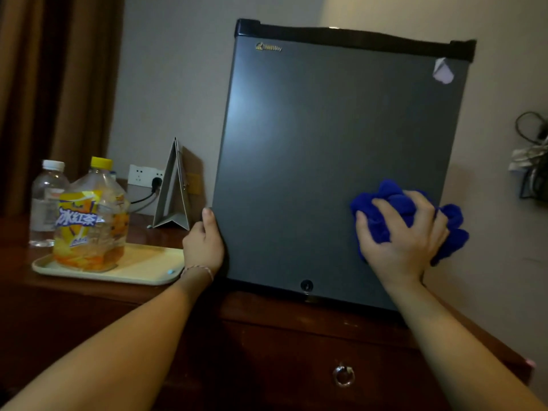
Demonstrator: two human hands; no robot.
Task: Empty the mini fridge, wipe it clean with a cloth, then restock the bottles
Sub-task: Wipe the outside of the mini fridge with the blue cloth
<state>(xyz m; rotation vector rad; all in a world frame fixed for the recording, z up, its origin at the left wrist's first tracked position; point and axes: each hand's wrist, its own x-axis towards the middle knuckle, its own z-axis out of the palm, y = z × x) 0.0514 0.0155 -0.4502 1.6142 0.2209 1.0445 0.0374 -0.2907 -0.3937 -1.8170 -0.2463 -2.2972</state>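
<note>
Two bottles (89,215) out on the tray (142,272); right hand (400,235) clutches the blue cloth (394,200) against the closed fridge door (326,149), left hand (203,244) grasps its edge; restocking remains.

Dark reddish wooden table (166,295), glossy top, drawer front with round metal ring pull (343,375). At right end: grey mini fridge (335,161), door closed, near front edge. At left end: cream tray (142,269). Behind tray, directly on the wood: clear water bottle (47,200), white cap. Toward back edge, beside fridge: folded grey tent card (173,191), upright.
</note>
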